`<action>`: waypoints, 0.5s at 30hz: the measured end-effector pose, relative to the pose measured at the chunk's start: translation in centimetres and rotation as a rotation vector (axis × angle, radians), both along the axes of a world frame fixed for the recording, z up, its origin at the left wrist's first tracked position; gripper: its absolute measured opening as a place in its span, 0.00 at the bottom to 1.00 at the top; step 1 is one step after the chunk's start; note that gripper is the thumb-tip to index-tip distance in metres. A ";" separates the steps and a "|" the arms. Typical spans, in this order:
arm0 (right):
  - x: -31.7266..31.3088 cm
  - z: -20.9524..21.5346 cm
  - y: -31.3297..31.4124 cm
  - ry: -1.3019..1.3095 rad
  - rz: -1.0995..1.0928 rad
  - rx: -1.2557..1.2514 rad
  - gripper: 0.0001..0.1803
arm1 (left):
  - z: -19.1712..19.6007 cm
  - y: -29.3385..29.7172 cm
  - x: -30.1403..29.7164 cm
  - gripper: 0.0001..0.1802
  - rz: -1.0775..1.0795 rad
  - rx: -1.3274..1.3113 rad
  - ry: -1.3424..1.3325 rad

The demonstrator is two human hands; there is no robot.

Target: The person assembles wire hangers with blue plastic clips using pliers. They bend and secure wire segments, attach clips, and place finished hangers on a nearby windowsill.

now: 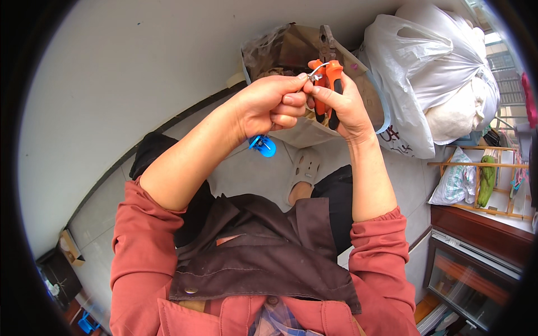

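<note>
My two hands meet above an open bag. My right hand [344, 106] is wrapped round a pair of pliers [334, 71] with orange and black handles, their worn metal jaws pointing away from me. Closed in a pinch, my left hand [274, 101] holds a small bent metal wire piece [320, 68] at its thumb tip. The wire crosses in front of the orange handles, and my right thumb lies close to its lower end. Just below my left wrist shows a blue plastic clip [263, 146]; whether the left fingers hold it is hidden.
The open beige bag [300, 131] stands against the white wall [140, 61]. Right of it sits a stuffed white plastic bag [417, 73]. Farther right, a wooden rack [482, 164] holds a green gourd [486, 180], above a dark glass-fronted cabinet [465, 277]. My clog [306, 168] rests on grey tiles.
</note>
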State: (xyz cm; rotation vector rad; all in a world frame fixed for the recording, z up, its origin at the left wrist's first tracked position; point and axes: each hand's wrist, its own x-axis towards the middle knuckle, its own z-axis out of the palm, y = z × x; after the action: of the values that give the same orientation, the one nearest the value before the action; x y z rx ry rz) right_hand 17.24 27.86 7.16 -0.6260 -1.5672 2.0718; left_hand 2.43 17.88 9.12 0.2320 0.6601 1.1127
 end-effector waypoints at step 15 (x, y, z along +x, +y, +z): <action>0.2 1.2 -0.3 0.081 -0.032 -0.242 0.21 | -0.1 0.0 0.7 0.12 0.153 0.161 0.494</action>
State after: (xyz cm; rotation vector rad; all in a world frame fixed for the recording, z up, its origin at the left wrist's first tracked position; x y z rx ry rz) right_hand 17.40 27.60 8.35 -0.6369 -1.2648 2.2522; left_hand 3.13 17.86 9.00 0.6161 1.0397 1.2681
